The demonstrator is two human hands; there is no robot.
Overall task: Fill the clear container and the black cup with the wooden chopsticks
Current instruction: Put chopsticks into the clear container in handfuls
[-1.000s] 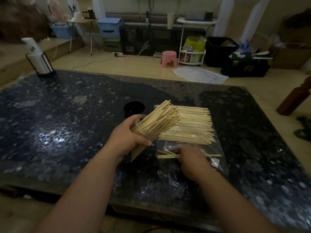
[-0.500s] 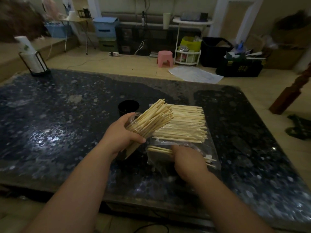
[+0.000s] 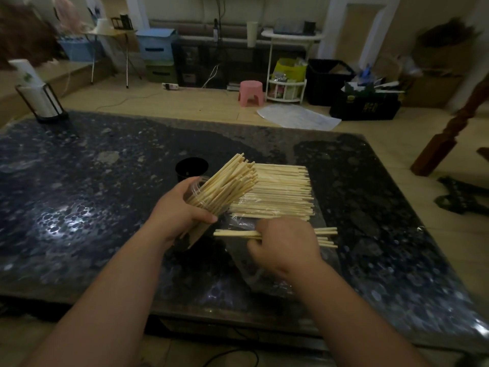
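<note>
Tilted clear container (image 3: 196,192) holding chopsticks (image 3: 230,180), black cup (image 3: 191,167) behind

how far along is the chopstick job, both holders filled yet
Partly. The clear container, tilted in the left hand, already holds a thick bundle. The right hand grips a few more chopsticks. Left: the black cup shows no chopsticks, and a large pile lies on the table.

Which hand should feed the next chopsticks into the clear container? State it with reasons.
Right. The right hand grips a small bundle of chopsticks beside the clear container, whose mouth tilts toward it; the left hand is busy holding that container.
</note>
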